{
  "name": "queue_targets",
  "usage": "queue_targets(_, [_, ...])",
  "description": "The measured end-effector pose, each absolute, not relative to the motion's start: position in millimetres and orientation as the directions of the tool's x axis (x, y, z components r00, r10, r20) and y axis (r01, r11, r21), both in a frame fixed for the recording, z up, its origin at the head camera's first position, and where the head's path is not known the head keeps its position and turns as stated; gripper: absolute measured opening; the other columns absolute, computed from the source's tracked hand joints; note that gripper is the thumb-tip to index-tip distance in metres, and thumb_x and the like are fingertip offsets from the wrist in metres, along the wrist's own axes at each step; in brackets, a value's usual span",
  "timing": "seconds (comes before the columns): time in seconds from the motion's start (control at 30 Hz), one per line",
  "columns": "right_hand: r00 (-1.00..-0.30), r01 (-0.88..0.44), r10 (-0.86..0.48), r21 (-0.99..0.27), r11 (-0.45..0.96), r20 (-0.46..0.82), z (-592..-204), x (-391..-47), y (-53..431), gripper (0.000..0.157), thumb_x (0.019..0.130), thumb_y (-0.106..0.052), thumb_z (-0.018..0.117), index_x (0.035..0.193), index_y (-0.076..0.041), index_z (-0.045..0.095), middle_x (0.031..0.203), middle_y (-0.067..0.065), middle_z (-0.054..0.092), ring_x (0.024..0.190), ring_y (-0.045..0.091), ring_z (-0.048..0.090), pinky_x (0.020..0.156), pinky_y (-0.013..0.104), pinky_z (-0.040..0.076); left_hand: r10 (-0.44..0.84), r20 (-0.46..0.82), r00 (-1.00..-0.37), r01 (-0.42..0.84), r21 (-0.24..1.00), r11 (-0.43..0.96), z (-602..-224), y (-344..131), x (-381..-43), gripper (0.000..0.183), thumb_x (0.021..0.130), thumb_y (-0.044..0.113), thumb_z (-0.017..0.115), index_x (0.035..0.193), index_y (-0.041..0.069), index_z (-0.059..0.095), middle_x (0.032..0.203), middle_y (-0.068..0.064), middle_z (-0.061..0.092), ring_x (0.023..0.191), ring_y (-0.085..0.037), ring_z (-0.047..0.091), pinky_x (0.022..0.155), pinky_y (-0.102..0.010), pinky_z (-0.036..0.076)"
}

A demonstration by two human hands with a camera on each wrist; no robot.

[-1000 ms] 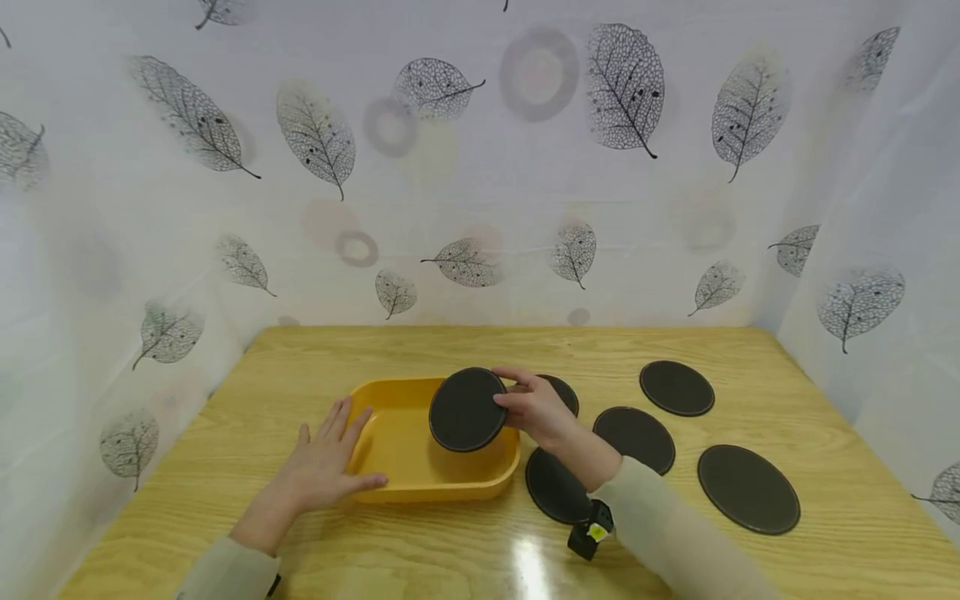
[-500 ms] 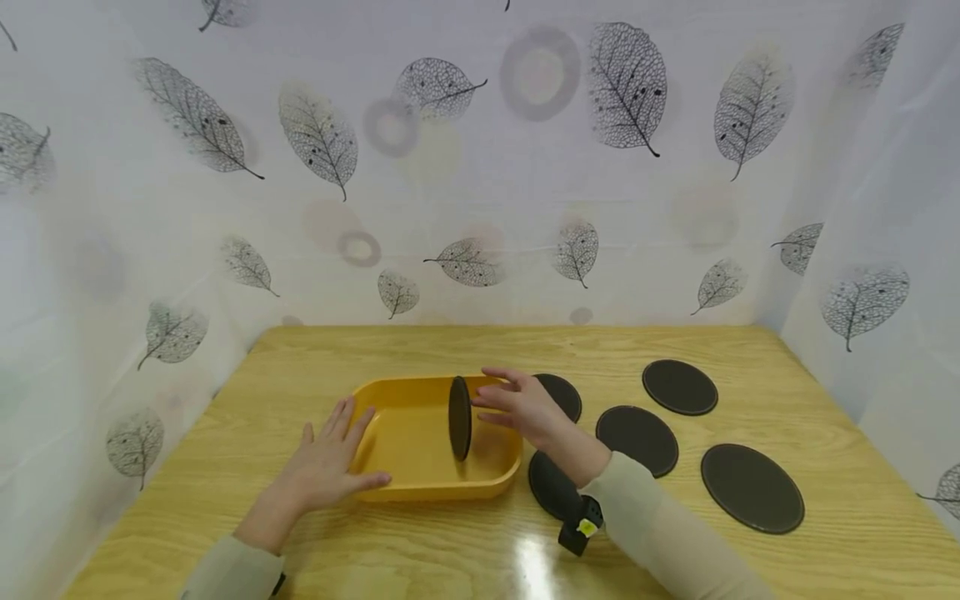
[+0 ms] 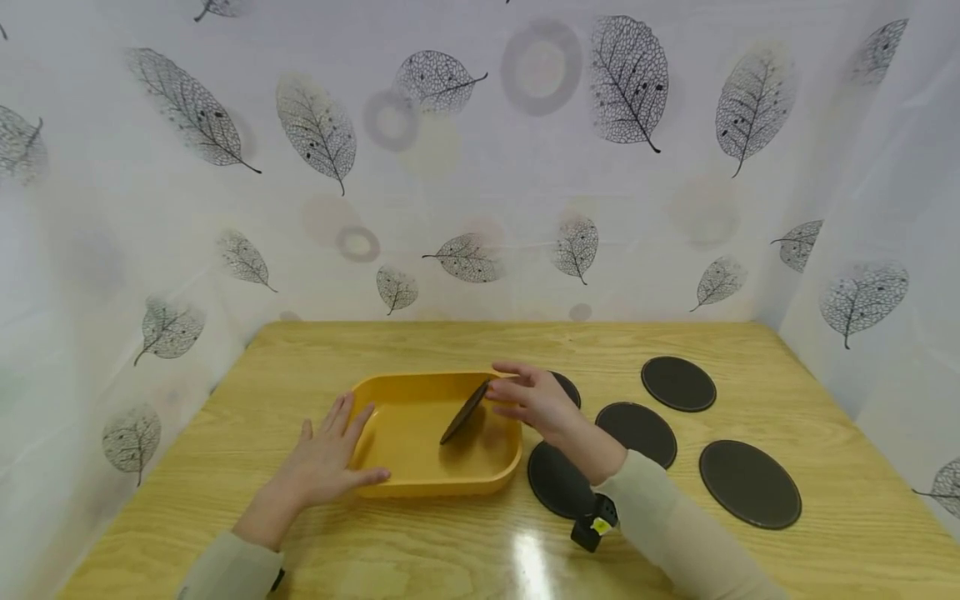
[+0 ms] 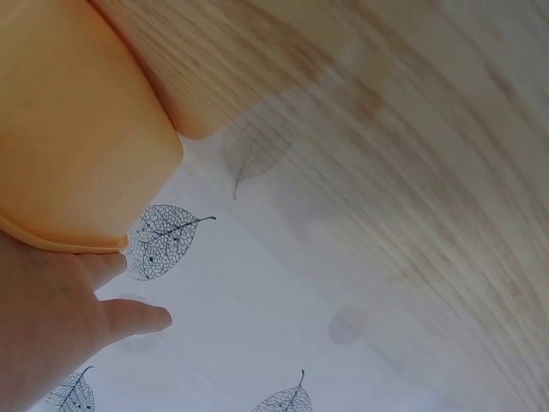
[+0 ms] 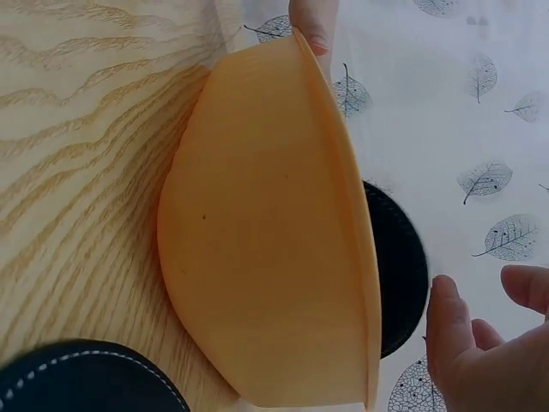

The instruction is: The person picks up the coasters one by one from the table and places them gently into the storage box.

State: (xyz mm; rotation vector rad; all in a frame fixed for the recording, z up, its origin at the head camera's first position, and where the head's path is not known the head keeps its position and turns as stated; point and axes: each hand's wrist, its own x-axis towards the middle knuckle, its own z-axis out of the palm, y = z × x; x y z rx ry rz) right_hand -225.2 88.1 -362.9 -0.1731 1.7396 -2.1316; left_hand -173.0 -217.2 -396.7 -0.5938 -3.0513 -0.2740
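A round black coaster (image 3: 465, 414) leans in the yellow plastic tray (image 3: 405, 485), its upper edge tipped to the right. My right hand (image 3: 543, 404) is over the tray's right end, fingertips close at that upper edge. In the right wrist view, the coaster (image 5: 401, 266) shows past the tray's rim, and the fingers of the right hand (image 5: 480, 343) are spread and not closed round it. My left hand (image 3: 322, 458) rests spread on the tray's left end. The left wrist view shows that hand (image 4: 51, 318) touching the tray's rim (image 4: 64, 245).
Several more black coasters lie flat to the tray's right, including a far one (image 3: 678, 383) and a near one (image 3: 750, 483). My right forearm overlaps some of them. White stitching edges one coaster (image 5: 94, 382). A leaf-print curtain (image 3: 480, 167) surrounds the wooden table (image 3: 360, 550).
The right hand has let go of the coaster. Held face-on at first, the coaster then stood edge-on in the tray and now tilts right toward the fingers. The left hand stays put.
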Motion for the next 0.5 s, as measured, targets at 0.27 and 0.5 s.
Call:
queue_targets(0.27, [-0.931, 0.162, -0.350, -0.977, -0.136, -0.106, -358.4, -223.9, 94.4, 0.044, 0.088, -0.007, 0.053, 0.130, 0.001, 0.040, 0.106, 0.014, 0.053, 0.099, 0.024, 0.055, 0.083, 0.036, 0.045, 0.367, 0.056, -0.929, 0.371, 0.170, 0.913, -397.4, -216.9, -173.9, 0.092, 0.075, 0.063, 0.051, 0.140, 0.005, 0.022, 0.141, -0.029, 0.010, 0.130, -0.039, 0.008, 0.088, -0.069, 0.011])
queue_targets(0.5, [-0.925, 0.122, -0.372, -0.987, -0.107, -0.074, -358.3, -222.8, 104.2, 0.047, 0.088, -0.010, 0.054, 0.131, 0.002, 0.038, 0.109, 0.016, 0.052, 0.102, 0.028, 0.053, 0.085, 0.040, 0.043, 0.363, 0.054, -0.930, 0.367, 0.177, 0.913, -398.0, -217.0, -173.4, 0.092, 0.075, 0.063, 0.051, 0.140, 0.005, 0.022, 0.141, -0.028, 0.010, 0.130, -0.039, 0.008, 0.089, -0.069, 0.011])
